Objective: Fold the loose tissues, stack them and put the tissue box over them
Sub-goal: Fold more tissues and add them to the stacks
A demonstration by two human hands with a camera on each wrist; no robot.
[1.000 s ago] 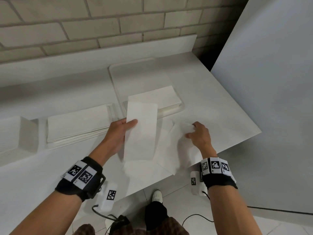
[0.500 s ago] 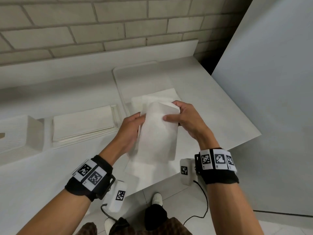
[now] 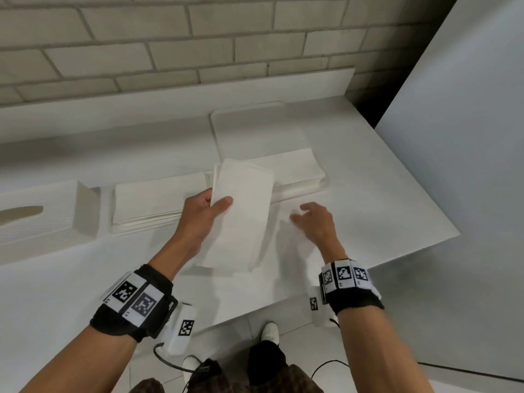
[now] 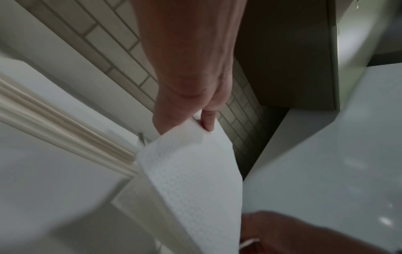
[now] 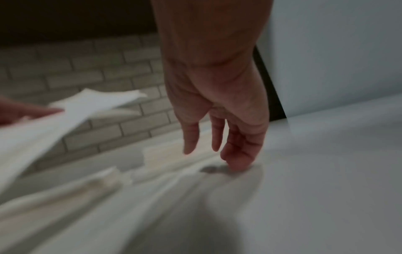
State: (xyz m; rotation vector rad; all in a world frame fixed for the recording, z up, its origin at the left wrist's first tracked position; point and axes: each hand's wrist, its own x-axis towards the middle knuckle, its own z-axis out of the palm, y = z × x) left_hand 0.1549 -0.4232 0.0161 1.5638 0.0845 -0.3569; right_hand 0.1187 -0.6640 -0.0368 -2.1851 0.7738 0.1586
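Note:
My left hand [image 3: 211, 207] pinches a folded white tissue [image 3: 241, 217] by its upper left edge and holds it above the table; in the left wrist view the folded tissue [image 4: 191, 171] hangs from thumb and fingers. My right hand [image 3: 306, 219] hovers low over a loose tissue [image 3: 295, 242] on the table, fingers relaxed, and in the right wrist view its fingertips [image 5: 237, 165] touch that sheet. A stack of folded tissues [image 3: 153, 199] lies to the left. The white tissue box [image 3: 37, 214] stands at the far left.
A white tray [image 3: 255, 123] at the back holds another pile of tissues [image 3: 295, 168]. A brick wall runs behind the table. A grey panel [image 3: 453, 137] stands to the right. The table's front edge is close below my wrists.
My right hand has let go of the folded tissue and dropped to the loose sheet on the right. The left hand keeps the folded tissue alone.

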